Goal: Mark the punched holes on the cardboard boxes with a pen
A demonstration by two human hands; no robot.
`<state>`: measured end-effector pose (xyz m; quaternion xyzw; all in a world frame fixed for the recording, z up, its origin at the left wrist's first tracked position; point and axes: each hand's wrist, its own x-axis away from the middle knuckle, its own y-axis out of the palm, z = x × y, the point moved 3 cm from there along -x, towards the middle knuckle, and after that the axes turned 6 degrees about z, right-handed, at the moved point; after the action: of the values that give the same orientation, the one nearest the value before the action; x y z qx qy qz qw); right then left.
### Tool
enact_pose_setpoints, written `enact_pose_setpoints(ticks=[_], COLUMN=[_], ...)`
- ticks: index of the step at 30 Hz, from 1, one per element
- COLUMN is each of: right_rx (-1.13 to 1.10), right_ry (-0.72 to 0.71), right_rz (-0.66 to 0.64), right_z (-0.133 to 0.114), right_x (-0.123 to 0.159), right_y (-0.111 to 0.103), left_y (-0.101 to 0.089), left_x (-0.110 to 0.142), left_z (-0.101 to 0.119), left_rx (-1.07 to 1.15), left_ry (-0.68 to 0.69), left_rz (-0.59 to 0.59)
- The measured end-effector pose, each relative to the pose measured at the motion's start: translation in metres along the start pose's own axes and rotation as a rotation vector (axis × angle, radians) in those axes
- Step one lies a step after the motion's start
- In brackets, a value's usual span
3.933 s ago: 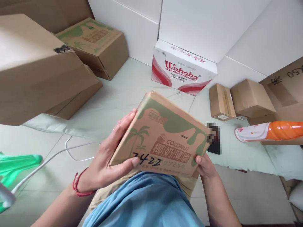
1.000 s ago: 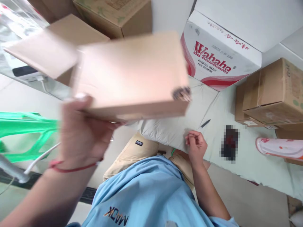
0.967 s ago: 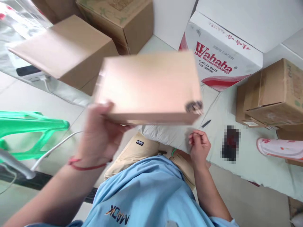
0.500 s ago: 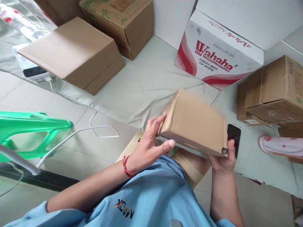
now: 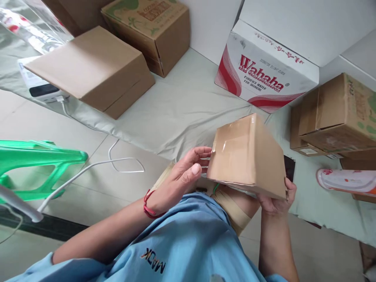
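Note:
A plain brown cardboard box (image 5: 235,150) is held in the air above my lap, near the front edge of the cloth-covered table. Clear tape shines on the face turned to the left. My right hand (image 5: 277,197) grips its lower right corner, with the thumb on the side and the other fingers mostly hidden under it. My left hand (image 5: 188,168) is beside the box's left face, fingers stretched out and thumb apart. Its fingertips are at the box's edge; whether they touch it I cannot tell. Behind the box, a dark phone (image 5: 289,167) lies partly covered from view.
On the table (image 5: 176,105) stand a flapped brown box (image 5: 96,66), a printed carton (image 5: 155,31), a white-and-red Wahaha carton (image 5: 264,70), stacked boxes (image 5: 329,113) and a pink-white cylinder (image 5: 346,182). A green stool (image 5: 44,168) and white cable (image 5: 88,166) are at the left.
The box has turned, so its taped face now shows at the left. My left hand has come off its gripping place and moved slightly left, while my right hand keeps hold.

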<state>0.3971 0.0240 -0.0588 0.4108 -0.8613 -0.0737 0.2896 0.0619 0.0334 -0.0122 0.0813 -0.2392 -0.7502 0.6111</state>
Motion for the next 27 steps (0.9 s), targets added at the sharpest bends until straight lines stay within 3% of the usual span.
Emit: enact_pose_setpoints(ticks=[3, 6, 10, 13, 19, 23, 27], right_rx=[0.076, 0.164, 0.314, 0.389, 0.398, 0.36, 0.255], right_ry=[-0.035, -0.033, -0.021, -0.11, -0.195, -0.2, -0.194], right_rz=[-0.018, -0.047, -0.238, -0.353, -0.397, -0.284, -0.136], right_z=[0.0, 0.002, 0.0, -0.007, -0.009, -0.004, -0.003], right_x=[0.006, 0.017, 0.036, 0.039, 0.019, 0.009, 0.01], right_y=[0.003, 0.013, 0.031, 0.032, 0.002, -0.006, -0.007], left_y=[-0.013, -0.017, -0.018, -0.023, -0.037, -0.022, -0.006], left_x=[-0.004, -0.008, -0.005, 0.003, 0.017, 0.019, 0.015], left_z=[0.0, -0.001, -0.01, -0.019, -0.018, -0.011, -0.004], left_rx=[-0.174, -0.188, -0.06, -0.012, -0.236, -0.394, -0.514], left_ry=[-0.112, -0.202, -0.256, -0.274, -0.012, 0.214, 0.326], left_rz=[-0.005, 0.073, 0.226, 0.262, 0.152, 0.05, -0.016])
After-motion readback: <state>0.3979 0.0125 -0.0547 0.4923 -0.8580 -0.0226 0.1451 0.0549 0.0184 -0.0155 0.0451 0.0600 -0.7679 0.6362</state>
